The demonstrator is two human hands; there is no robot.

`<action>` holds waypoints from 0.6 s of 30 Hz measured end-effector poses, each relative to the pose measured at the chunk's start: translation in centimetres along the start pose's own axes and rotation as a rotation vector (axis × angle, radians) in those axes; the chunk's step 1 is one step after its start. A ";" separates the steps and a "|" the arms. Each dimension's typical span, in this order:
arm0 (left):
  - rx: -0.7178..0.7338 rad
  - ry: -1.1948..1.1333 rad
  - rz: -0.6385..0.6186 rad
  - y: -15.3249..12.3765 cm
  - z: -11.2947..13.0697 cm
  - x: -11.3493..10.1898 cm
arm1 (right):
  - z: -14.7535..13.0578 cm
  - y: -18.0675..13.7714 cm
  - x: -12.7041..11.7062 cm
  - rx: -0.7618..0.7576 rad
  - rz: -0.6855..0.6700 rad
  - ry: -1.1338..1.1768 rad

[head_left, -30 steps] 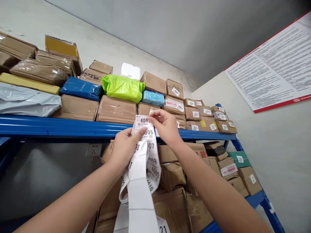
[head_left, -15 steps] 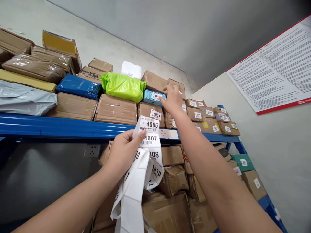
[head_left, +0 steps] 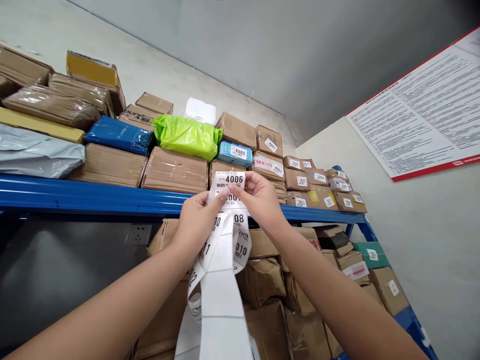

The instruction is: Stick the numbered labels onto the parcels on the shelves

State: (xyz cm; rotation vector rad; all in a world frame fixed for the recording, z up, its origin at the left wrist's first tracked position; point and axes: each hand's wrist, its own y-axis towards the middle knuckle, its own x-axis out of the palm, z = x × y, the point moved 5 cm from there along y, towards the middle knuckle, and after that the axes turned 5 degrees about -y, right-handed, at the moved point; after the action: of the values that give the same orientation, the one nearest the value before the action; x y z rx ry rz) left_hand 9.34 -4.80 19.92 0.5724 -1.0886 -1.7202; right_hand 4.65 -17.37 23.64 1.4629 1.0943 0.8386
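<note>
A long strip of white number labels (head_left: pixel 223 292) hangs folded below my hands, with 4006 on its top label. My left hand (head_left: pixel 200 217) pinches the strip's left edge near the top, thumb in front. On the right edge, the thumb and fingers of my right hand (head_left: pixel 262 200) close on the strip around the 4006 label. Just behind, on the shelf, lies a light blue box (head_left: pixel 234 153) bearing label 4005. A bright green plastic parcel (head_left: pixel 185 136) is left of it, and a box labelled 4002 (head_left: pixel 268 165) is to its right.
A blue metal shelf (head_left: pixel 112 200) carries stacked cardboard boxes (head_left: pixel 174 169), a blue parcel (head_left: pixel 118 134) and a grey bag (head_left: pixel 37 152). More cartons (head_left: pixel 266 325) are piled underneath. A printed notice board (head_left: pixel 423 105) hangs on the right wall.
My right hand has come down from the light blue box to the label strip and now grips its top. Label 4005 is uncovered on that box. The view has shifted slightly.
</note>
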 end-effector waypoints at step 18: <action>-0.035 0.150 -0.040 2.0 2.0 -0.8 | -2.7 14.3 -4.2 -0.301 0.489 -0.441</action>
State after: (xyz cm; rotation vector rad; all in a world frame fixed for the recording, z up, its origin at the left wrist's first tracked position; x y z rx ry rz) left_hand 9.11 -3.54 22.52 0.6936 -0.9450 -1.6986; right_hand 3.49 -20.48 38.46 1.5758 0.2670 0.9081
